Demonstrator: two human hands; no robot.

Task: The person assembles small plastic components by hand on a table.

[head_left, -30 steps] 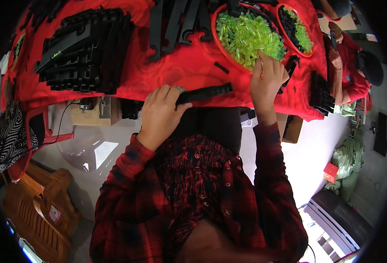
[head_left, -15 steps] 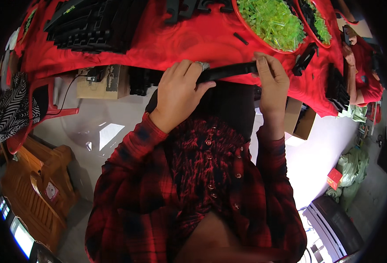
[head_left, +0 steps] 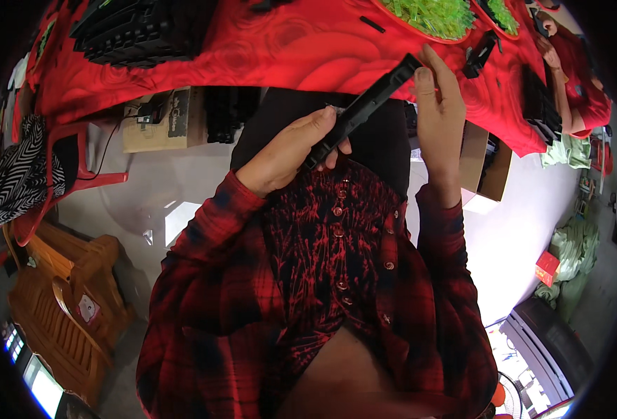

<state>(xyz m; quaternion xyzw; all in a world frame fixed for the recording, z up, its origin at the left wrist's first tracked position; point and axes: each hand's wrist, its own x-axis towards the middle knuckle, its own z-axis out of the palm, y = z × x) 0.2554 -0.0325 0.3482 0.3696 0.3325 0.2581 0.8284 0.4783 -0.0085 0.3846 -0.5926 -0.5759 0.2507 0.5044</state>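
Observation:
A long black plastic strip (head_left: 371,101) with raised edges slants from my lap up to the right, in front of the red-covered table. My left hand (head_left: 291,148) is closed round its lower end, the thumb lying along the top and fingertips showing beneath. At the strip's upper end is my right hand (head_left: 439,112). Its fingers are stretched upward and the thumb is beside the strip's tip; whether they touch it, I cannot tell.
A stack of black plastic parts (head_left: 137,31) sits on the red tablecloth (head_left: 280,52). Round trays of green pieces (head_left: 434,17) stand at the far right, near a black part (head_left: 481,54). Another person (head_left: 581,84) works at the right. Cardboard boxes (head_left: 165,129) are under the table.
The strip has turned from nearly level to a steep slant, its lower end nearer my body. My left hand has rolled over and come closer; my right hand's fingers have straightened.

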